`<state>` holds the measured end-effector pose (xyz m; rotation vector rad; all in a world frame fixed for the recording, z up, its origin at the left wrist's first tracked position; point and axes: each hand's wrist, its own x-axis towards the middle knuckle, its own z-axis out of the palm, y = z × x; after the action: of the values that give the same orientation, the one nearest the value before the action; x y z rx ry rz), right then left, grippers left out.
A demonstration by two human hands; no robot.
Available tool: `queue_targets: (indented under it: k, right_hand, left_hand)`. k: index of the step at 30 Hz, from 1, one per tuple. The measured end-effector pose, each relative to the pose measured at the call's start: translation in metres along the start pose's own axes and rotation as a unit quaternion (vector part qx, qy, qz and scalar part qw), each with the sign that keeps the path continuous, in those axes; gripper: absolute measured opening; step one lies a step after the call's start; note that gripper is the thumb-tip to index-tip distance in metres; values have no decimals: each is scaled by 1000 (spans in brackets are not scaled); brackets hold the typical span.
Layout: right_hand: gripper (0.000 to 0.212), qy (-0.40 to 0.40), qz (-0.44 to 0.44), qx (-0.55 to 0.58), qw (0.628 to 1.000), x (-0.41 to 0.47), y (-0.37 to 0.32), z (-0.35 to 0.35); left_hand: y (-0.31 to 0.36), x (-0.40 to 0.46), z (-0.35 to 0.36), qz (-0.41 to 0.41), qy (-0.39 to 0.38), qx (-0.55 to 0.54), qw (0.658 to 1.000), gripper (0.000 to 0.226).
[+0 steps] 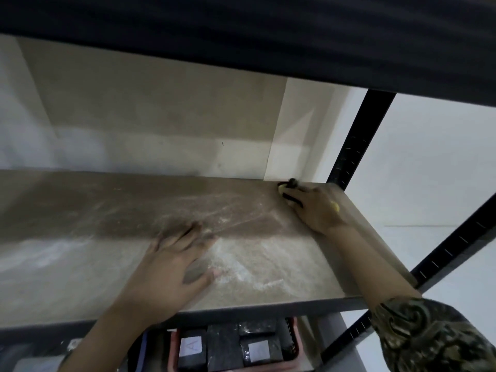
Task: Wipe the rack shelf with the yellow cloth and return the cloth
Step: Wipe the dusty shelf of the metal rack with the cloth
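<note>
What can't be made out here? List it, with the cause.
Head view only:
- Yellow cloth: mostly covered by the right hand; only slivers show, so its size and fold are unknown.
- Left hand: motion-blurred, fingertip contact with the shelf unclear.
- Boxes below: cut off by the shelf's front edge and the frame bottom; one label reads A, the other is too small to read.
- Where the cloth belongs: not shown.

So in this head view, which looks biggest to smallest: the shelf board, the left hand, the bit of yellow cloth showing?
1. Shelf board, by far the largest.
2. Left hand; it is also nearer the camera, which enlarges it.
3. Yellow cloth, smallest; the right hand covers most of it.
</note>
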<state>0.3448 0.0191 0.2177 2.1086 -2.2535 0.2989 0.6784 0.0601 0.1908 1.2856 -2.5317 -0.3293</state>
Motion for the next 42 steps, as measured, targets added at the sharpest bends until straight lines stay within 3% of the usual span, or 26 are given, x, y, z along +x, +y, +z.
queue_targets:
  k: [3, 5, 7, 10, 12, 16, 19, 21, 23, 24, 27, 29, 32, 35, 37, 40, 42]
  right_hand:
    - [39, 3, -94, 37, 995, -11, -21, 1]
    - [44, 57, -95, 42, 993, -7, -15, -7]
    - [45, 80, -18, 5, 997, 5, 3, -13]
    - [45, 5, 133, 10, 991, 20, 20, -7]
    - [44, -2, 141, 22, 990, 25, 10, 0]
    - [40, -25, -9, 35, 999, 10, -40, 3]
    - [42, -49, -163, 73, 983, -23, -69, 4]
    - [39, -2, -200, 96, 975, -26, -62, -14]
    - [35, 101, -163, 76, 979, -18, -32, -31]
    - [32, 114, -109, 66, 985, -15, -14, -35]
    - [41, -2, 34, 14, 999, -11, 14, -17]
    - [42, -19, 72, -7, 997, -11, 8, -2]
    - [40, -10, 49, 7, 999, -19, -14, -3]
    - [38, -11, -99, 30, 995, -52, -43, -1]
    - [39, 17, -144, 33, 989, -66, -43, -12]
    - [43, 69, -16, 44, 997, -57, 7, -31]
    - [48, 27, 131, 37, 990, -56, 39, -29]
  left_hand:
    - [1, 0, -2, -3, -1, -6, 1000, 71]
    - [1, -1, -2, -2, -4, -2, 1000, 71]
    - [1, -1, -2, 0, -5, 4, 1000, 71]
    - [1, -1, -2, 1, -4, 3, 1000, 70]
    - [1, -1, -3, 2, -4, -1, 1000, 66]
    - [1, -1, -4, 4, -4, -5, 1000, 63]
    - [1, -1, -4, 3, -3, 2, 1000, 67]
    - [2, -2, -3, 1, -4, -6, 1000, 67]
    - [2, -1, -4, -1, -6, -5, 1000, 63]
    - [2, -2, -4, -3, -7, -2, 1000, 62]
    - [2, -2, -5, -6, -6, 6, 1000, 70]
    - [3, -3, -5, -11, -6, 2, 1000, 68]
    - [4, -3, -6, -13, -10, 3, 1000, 66]
    - [5, -2, -7, -13, -13, 8, 1000, 70]
    - [5, -2, -7, -13, -14, 6, 1000, 73]
    - [6, -2, -8, -9, -16, 0, 1000, 73]
    - [6, -3, -8, -9, -15, 0, 1000, 75]
